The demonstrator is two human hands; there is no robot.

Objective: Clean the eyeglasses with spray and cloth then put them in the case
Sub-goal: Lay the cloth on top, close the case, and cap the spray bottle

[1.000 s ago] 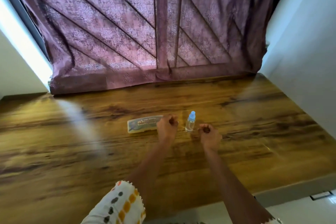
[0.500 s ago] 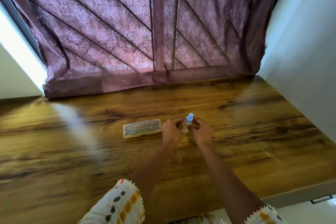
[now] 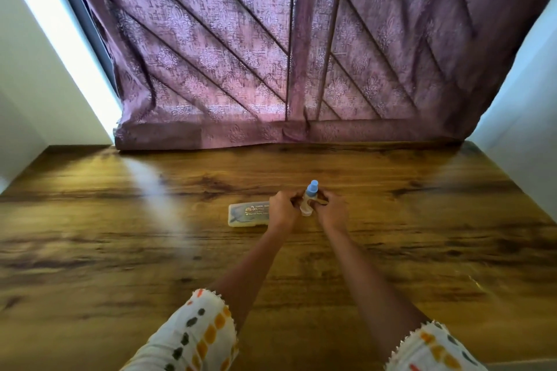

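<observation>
A person's left hand (image 3: 281, 211) and right hand (image 3: 332, 211) curl close on either side of the upright, blue-capped spray bottle (image 3: 310, 199) on the wooden bench (image 3: 120, 250). Whether they grip anything cannot be told. The case (image 3: 247, 214) lies just left.

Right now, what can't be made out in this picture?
Head view:
What the left hand and right hand hold: curled fingers cover it.
The case: right end behind the left hand, label too small.
Left sleeve and right sleeve: cut off by the bottom edge.
</observation>
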